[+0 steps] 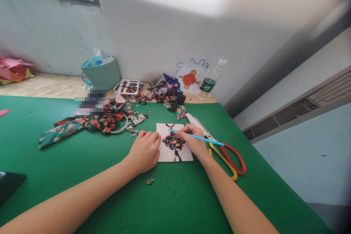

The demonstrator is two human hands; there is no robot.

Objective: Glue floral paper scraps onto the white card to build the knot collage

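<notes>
Head view, taking the white card (165,155) as the clock's centre with 12 toward the wall: the right hand (194,140), at 3 o'clock, holds a slim blue stick (203,138) between bent fingertips, as one holds a pen. Its near end lies over the upper part of the card; whether it touches, I cannot tell. The left hand (146,150) rests at 9 o'clock, fingers together and curled narrow against the card's edge; its thumb is hidden, so I cannot tell if it pinches anything.

The card lies flat on the green table (115,197) between both hands, bearing a dark motif of patterned pieces. It looks light and fairly stiff, so it probably slides easily; the pieces could lift if rubbed. Best hold is on the bare white margins, at 9 o'clock or the lower corners. The stick seems light, stiff and smooth, best gripped low near its working end.

Just off the card at 1 o'clock lies a white tube (191,118), beside the blades of scissors (222,156) whose handles spread toward 4. A small scrap (150,181) sits at 7. Soft, limp patterned cloth (105,122) is heaped between 9 and 10. Farther out stand a basket (101,76) toward 10 or 11 and a bottle (207,85) at 1.
</notes>
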